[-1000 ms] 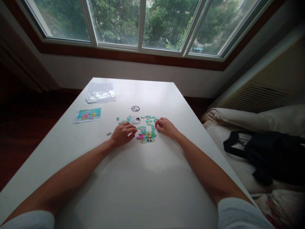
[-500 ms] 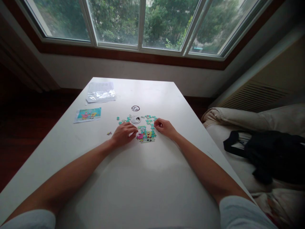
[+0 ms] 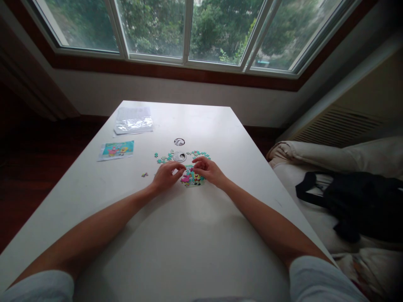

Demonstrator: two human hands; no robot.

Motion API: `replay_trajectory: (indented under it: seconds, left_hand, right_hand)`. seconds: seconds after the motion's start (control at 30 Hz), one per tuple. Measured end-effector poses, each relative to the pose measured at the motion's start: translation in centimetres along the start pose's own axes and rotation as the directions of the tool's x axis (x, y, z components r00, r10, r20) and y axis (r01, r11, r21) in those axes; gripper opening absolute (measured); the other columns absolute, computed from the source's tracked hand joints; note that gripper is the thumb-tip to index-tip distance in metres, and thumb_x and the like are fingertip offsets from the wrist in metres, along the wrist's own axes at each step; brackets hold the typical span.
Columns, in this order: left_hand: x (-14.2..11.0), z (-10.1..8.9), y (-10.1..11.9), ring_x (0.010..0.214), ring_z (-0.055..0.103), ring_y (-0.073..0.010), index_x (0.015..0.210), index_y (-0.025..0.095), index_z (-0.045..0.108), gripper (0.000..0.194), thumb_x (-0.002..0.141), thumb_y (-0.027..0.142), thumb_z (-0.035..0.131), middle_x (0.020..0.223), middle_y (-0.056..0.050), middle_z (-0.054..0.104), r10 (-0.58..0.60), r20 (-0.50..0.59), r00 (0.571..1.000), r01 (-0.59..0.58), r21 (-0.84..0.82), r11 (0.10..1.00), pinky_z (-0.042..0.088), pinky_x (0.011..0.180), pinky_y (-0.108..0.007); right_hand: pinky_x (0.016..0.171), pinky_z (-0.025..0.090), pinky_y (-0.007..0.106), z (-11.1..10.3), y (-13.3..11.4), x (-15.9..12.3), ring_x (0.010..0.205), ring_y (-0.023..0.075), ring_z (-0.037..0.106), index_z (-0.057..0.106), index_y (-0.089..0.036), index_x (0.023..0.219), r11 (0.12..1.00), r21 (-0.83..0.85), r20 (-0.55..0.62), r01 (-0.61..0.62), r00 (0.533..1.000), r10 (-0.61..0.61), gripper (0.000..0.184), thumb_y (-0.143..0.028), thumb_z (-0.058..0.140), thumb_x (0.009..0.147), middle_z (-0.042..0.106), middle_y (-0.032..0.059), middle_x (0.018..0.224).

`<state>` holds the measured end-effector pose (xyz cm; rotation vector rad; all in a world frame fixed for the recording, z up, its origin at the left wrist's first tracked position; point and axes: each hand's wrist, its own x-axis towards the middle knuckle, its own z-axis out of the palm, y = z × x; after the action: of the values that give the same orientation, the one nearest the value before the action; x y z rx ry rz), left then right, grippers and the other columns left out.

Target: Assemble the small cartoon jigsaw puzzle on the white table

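Note:
A partly joined jigsaw puzzle (image 3: 191, 181) with pink and yellow cartoon figures lies flat on the white table (image 3: 185, 235). At its left upper edge, my left hand (image 3: 168, 174) is closed, thumb and forefinger brought together; anything between the tips is too small to make out. My right hand (image 3: 211, 172) hovers over the puzzle's upper right, its fingers bent toward the thumb in a pinch. What sits in that pinch cannot be made out. Loose green puzzle pieces (image 3: 200, 154) lie just beyond my right hand, partly covered by it. More pieces (image 3: 163, 159) are scattered beyond my left hand.
A round silvery lid-like thing (image 3: 179, 156) sits among the pieces, with a smaller round one (image 3: 179, 142) behind it. Left of them lie a picture card (image 3: 118, 149), a clear plastic bag (image 3: 134, 121) and a few stray pieces (image 3: 144, 175). Dark clothing (image 3: 355, 205) rests on the right.
My right hand has moved left from the loose pieces to above the puzzle. My left hand has shifted slightly right, its thumb and forefinger now closer to the puzzle's top.

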<state>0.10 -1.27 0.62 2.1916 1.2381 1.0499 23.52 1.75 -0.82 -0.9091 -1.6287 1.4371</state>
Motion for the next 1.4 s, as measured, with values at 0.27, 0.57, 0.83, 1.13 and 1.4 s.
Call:
replay_trajectory:
  seconds: [0.27,0.57,0.83,1.13,1.4]
  left_hand:
    - [0.1,0.5,0.4,0.074,0.064,-0.0134,0.092,0.021,0.072,0.011,0.091,0.029,0.065,0.082,0.0,0.073,-0.052,0.026,0.998,0.055,-0.103,0.993,0.049,0.068,-0.025]
    - [-0.2,0.8,0.3,0.066,0.059,-0.0105,0.112,0.023,0.072,0.027,0.088,0.02,0.061,0.079,0.002,0.07,-0.033,0.11,0.993,0.051,-0.166,0.985,0.046,0.066,-0.023]
    - [0.0,0.4,-0.1,0.07,0.058,-0.0118,0.112,0.023,0.076,0.032,0.089,0.016,0.056,0.085,-0.001,0.069,-0.042,0.055,0.998,0.045,-0.055,0.997,0.046,0.068,-0.025]
    - [-0.2,0.8,-1.2,0.074,0.066,-0.0162,0.106,0.025,0.079,0.021,0.09,0.026,0.064,0.086,-0.001,0.077,-0.102,0.057,0.993,0.1,0.047,0.994,0.05,0.076,-0.029]
    - [-0.2,1.1,-1.4,0.072,0.062,-0.0148,0.103,0.026,0.081,0.02,0.091,0.03,0.065,0.081,0.001,0.076,-0.12,0.12,0.986,0.099,0.171,0.98,0.042,0.102,-0.037]
  right_hand:
    - [0.055,0.042,0.025,1.5,-0.2,0.0,0.058,0.0114,0.053,0.056,-0.025,0.097,0.998,0.053,0.067,-0.022,0.998,0.019,0.043,-0.047,0.085,0.073,0.062,-0.0055,0.07]
    - [0.056,0.046,0.026,1.5,0.4,0.0,0.064,0.0143,0.059,0.059,-0.025,0.097,1.0,-0.014,-0.028,0.004,1.0,-0.004,0.035,-0.048,0.078,0.079,0.066,-0.0025,0.075]
    - [0.064,0.042,0.028,0.4,0.0,-0.6,0.064,0.0141,0.052,0.067,-0.023,0.088,0.839,-0.527,-0.076,0.134,0.976,-0.203,0.01,-0.032,0.064,0.089,0.061,-0.0016,0.07]
    - [0.08,0.045,0.032,0.1,0.3,-0.8,0.084,0.0193,0.058,0.07,-0.024,0.09,0.668,-0.681,0.115,0.301,0.944,-0.308,0.01,-0.023,0.061,0.093,0.065,0.0035,0.083]
    - [0.08,0.045,0.032,-0.1,0.9,-0.6,0.085,0.0193,0.058,0.071,-0.022,0.09,0.635,-0.684,0.161,0.358,0.924,-0.347,0.007,-0.018,0.066,0.091,0.065,0.0031,0.084]
